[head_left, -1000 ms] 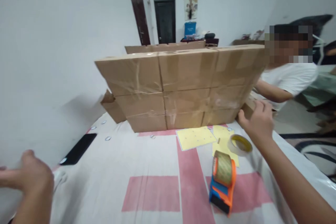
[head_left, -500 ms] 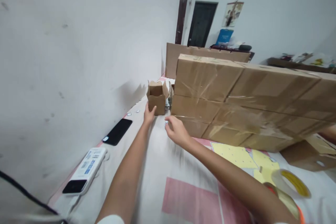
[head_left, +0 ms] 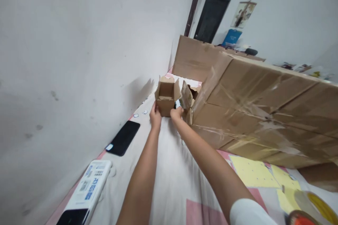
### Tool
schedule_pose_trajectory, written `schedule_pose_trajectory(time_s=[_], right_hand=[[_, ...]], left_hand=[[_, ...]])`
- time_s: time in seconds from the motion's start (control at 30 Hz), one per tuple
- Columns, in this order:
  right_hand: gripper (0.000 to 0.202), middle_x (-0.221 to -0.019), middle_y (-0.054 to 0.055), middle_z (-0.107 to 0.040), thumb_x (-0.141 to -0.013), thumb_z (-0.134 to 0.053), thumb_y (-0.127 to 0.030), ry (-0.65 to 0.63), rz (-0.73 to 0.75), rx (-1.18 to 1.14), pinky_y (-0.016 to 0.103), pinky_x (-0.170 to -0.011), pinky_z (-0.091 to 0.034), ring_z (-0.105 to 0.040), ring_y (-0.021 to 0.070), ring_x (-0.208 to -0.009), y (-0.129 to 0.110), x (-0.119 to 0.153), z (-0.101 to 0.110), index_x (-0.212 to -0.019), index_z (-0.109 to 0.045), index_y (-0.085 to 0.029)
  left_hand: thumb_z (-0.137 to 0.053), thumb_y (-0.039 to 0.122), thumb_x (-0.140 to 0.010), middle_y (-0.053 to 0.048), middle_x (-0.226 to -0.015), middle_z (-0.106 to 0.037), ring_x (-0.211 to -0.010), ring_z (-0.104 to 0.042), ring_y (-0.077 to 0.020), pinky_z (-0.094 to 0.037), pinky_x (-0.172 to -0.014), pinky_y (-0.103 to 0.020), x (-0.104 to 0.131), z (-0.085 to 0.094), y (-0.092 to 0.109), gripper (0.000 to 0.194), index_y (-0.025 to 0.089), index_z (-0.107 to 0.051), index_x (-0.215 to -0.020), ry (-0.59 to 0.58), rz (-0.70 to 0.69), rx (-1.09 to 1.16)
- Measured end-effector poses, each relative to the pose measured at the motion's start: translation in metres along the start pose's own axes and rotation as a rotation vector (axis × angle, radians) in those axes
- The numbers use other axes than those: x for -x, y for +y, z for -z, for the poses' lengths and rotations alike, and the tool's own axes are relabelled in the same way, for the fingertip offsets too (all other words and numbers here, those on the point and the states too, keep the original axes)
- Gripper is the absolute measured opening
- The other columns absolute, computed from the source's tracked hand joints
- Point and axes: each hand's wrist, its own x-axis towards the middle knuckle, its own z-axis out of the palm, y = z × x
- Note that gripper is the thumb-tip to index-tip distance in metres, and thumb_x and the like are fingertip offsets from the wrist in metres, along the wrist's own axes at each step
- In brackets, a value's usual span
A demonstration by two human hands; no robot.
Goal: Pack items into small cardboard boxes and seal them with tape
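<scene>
A small open-topped cardboard box (head_left: 166, 107) stands upright on the bedsheet, flaps raised and no contents visible. My left hand (head_left: 155, 116) grips its left side near the base. Against the lower right corner of the box is my right hand (head_left: 176, 113), its fingers curled closed. A small dark item with a white label (head_left: 177, 103) shows right above those fingers; whether they grip it I cannot tell. Just to the right, another open carton (head_left: 187, 95) has its flap up.
A wall of taped cardboard boxes (head_left: 243, 103) fills the right side. On the left, along the white wall, lie a black phone (head_left: 123, 137) and a white power bank (head_left: 88, 186). Rolls of tape (head_left: 320, 205) sit at lower right. A flat cardboard panel (head_left: 194, 58) stands behind.
My right hand has moved forward from the sheet to the small box's right corner, its fingers closing. My left hand stays on the box. The view has tilted and shifted.
</scene>
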Motion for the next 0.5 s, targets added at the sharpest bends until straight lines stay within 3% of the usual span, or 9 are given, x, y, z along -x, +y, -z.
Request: schedule_pose_trajectory(time_s=[0.13, 0.23, 0.37, 0.5], right_hand=[[0.037, -0.138, 0.010, -0.056, -0.098, -0.062, -0.036, 0.097, -0.207, 0.007, 0.049, -0.099, -0.052, -0.059, 0.0257, -0.118, -0.016, -0.029, -0.023, -0.131, -0.058, -0.020], [0.041, -0.136, 0.016, -0.054, -0.087, -0.072, -0.033, 0.113, -0.281, 0.001, 0.051, -0.101, -0.048, -0.054, 0.0318, -0.123, -0.018, -0.042, -0.030, -0.124, -0.063, -0.018], [0.050, -0.128, 0.021, -0.057, -0.067, -0.084, -0.028, 0.099, -0.289, -0.062, 0.051, -0.097, -0.045, -0.052, 0.0377, -0.121, -0.012, -0.055, -0.036, -0.113, -0.067, -0.017], [0.047, -0.109, 0.015, -0.068, -0.063, -0.083, -0.029, 0.089, -0.247, -0.204, 0.044, -0.090, -0.046, -0.058, 0.0341, -0.111, -0.001, -0.061, -0.046, -0.106, -0.065, -0.019]], left_hand=[[-0.045, 0.025, -0.097, -0.007, -0.147, -0.058, -0.139, -0.049, -0.0192, -0.033, -0.121, -0.033, -0.005, 0.008, 0.003, 0.044, 0.023, -0.060, -0.138, -0.003, -0.051, -0.026], [-0.043, 0.025, -0.098, -0.008, -0.148, -0.054, -0.141, -0.047, -0.0188, -0.031, -0.122, -0.033, -0.011, 0.016, 0.005, 0.043, 0.023, -0.059, -0.138, 0.017, -0.063, -0.032], [-0.042, 0.029, -0.099, -0.010, -0.146, -0.056, -0.140, -0.047, -0.0197, -0.031, -0.122, -0.035, -0.018, 0.017, 0.003, 0.042, 0.022, -0.059, -0.136, 0.030, -0.054, -0.017], [-0.041, 0.033, -0.100, -0.010, -0.147, -0.056, -0.139, -0.048, -0.0207, -0.033, -0.121, -0.037, -0.020, 0.015, 0.000, 0.043, 0.022, -0.057, -0.138, 0.026, -0.049, 0.000]])
